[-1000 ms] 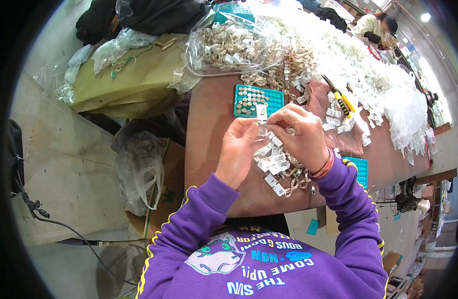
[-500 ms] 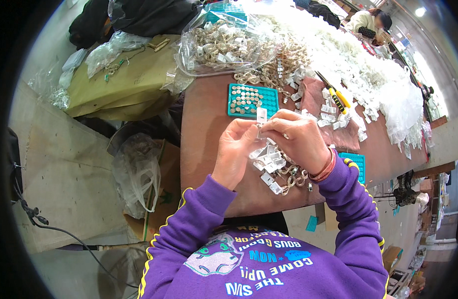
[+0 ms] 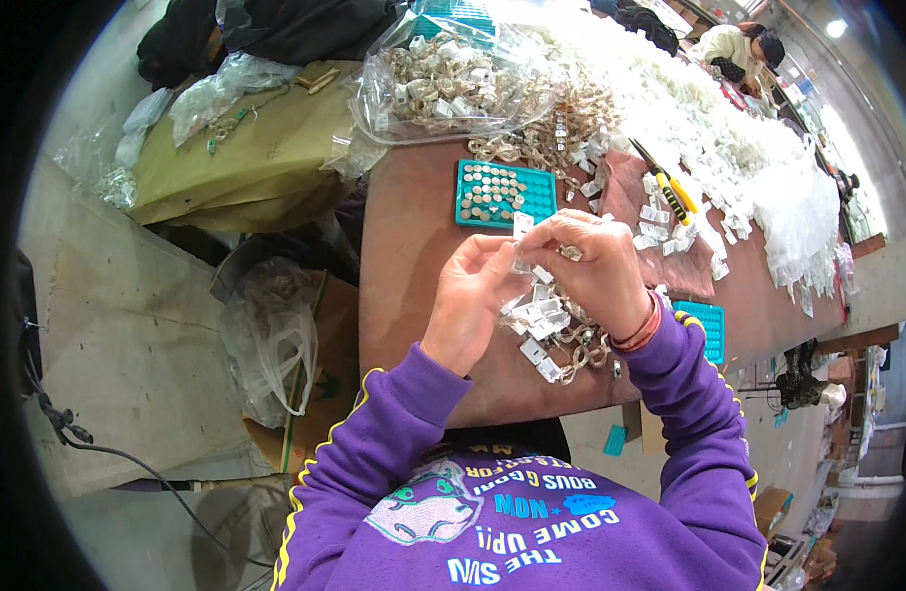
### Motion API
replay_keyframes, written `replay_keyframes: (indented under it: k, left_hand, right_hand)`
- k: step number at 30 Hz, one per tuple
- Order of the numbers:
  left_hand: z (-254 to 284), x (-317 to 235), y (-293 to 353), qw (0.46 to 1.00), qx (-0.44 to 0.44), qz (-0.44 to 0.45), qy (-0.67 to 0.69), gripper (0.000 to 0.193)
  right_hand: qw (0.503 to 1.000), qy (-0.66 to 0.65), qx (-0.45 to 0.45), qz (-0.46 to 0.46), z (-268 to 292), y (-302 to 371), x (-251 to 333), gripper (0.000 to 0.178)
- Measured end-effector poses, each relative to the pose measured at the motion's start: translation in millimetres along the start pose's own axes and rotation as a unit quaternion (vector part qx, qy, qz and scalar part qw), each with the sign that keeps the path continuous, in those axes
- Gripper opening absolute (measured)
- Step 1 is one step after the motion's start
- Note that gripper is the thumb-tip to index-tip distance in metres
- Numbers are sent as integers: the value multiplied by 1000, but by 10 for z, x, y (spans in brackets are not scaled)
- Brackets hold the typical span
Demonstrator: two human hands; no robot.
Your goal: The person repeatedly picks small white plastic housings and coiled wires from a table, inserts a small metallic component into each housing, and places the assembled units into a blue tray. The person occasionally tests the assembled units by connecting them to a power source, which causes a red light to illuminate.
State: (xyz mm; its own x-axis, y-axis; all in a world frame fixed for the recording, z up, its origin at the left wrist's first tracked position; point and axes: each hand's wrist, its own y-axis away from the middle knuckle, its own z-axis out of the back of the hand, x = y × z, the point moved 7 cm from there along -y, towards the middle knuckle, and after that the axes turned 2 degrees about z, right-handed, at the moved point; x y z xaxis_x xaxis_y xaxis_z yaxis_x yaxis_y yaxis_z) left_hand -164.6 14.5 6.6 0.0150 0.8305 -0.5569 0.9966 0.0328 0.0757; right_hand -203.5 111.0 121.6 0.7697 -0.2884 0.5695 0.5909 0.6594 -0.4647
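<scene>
Above the table's near part, my left hand point(image 3: 473, 298) pinches the lower end of a small white plastic case point(image 3: 522, 226) between thumb and fingers. Bent over the same case from the other side is my right hand point(image 3: 603, 270), its fingertips closed on it; they partly hide it. Just beyond the hands lies a teal tray point(image 3: 539, 189) with rows of small round silver discs point(image 3: 487, 190) like button cells, mostly in its left part. Below my right hand, a small heap of white plastic cases point(image 3: 539, 317) and coiled clear cords point(image 3: 583, 360) rests on the table.
A large clear bag point(image 3: 443, 94) of corded pieces stands at the far side. White pieces point(image 3: 709, 128) pile up along the right. Yellow-handled pliers point(image 3: 673, 192) lie on a reddish cloth point(image 3: 622, 197). Another teal tray point(image 3: 706, 330) is by my right sleeve. A person point(image 3: 734, 49) sits far right.
My right hand's fingers have shifted slightly up and around the white plastic case. Both hands stay together on it. The whole view has shifted a little.
</scene>
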Motion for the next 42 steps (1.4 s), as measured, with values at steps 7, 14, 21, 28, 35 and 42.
replay_keyframes:
  k: [7, 14, 21, 28, 35, 42]
  left_hand:
    - [33, 25, 20, 996, -33, 5, 78, 17]
    - [79, -9, -21, 997, -41, -7, 58, 16]
    - [127, -35, -32, 998, -57, 1, 39, 17]
    - [104, -35, -19, 995, -79, 13, 64, 18]
    - [44, -16, -15, 998, -44, -32, 25, 17]
    - [3, -64, 79, 995, 1, -36, -96, 19]
  right_hand:
    - [961, 183, -57, 200, -133, 171, 310, 22]
    - [995, 45, -75, -48, 98, -274, -728, 18]
    - [984, 175, 11, -19, -314, -331, -1325, 12]
    - [993, 48, -32, -103, -103, -371, -1042, 10]
    - [997, 30, -60, 33, -54, -6, -91, 11]
    - [979, 178, -79, 54, -249, 207, -174, 10]
